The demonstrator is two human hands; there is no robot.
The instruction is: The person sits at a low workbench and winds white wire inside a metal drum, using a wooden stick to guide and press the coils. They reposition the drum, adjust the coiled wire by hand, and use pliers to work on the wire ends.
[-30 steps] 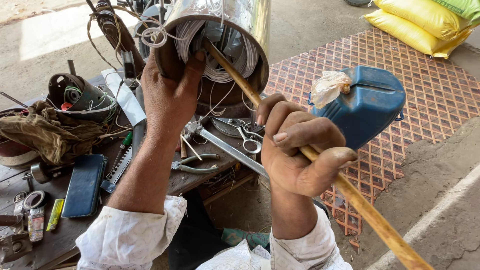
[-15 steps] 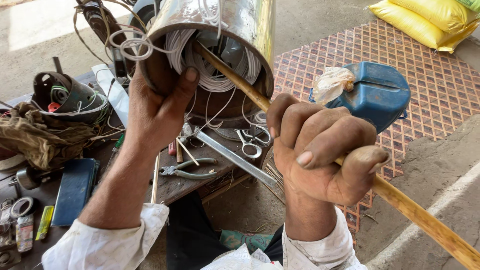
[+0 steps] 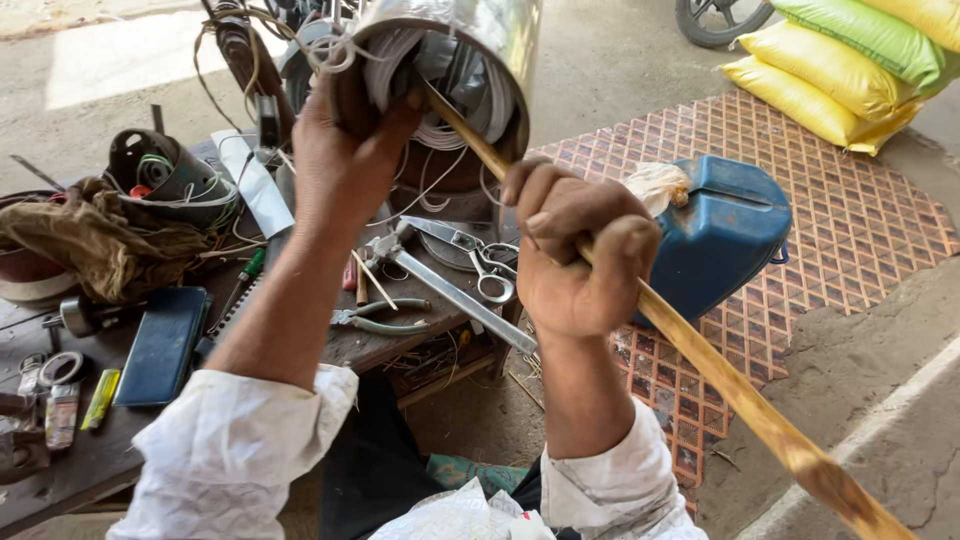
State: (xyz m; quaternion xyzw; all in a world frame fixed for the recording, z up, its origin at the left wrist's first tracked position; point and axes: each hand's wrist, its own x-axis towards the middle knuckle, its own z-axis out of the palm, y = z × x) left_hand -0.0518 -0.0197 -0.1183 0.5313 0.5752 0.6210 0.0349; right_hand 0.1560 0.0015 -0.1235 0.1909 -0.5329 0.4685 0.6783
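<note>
1. While the right hand (image 3: 575, 255) is clenched around a long wooden stick (image 3: 700, 360), the stick's far tip pokes into the metal cylinder (image 3: 470, 50).
2. Beyond it, the left hand (image 3: 345, 150) grasps the cylinder's open rim, touching white wire coils (image 3: 440, 110) inside.
3. Scissors (image 3: 480, 262) lie on the workbench (image 3: 110, 455) below.

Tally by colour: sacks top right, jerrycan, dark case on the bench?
Yellow sacks: 3
Green sack: 1
Blue jerrycan: 1
Dark blue case: 1
Total: 6
</note>
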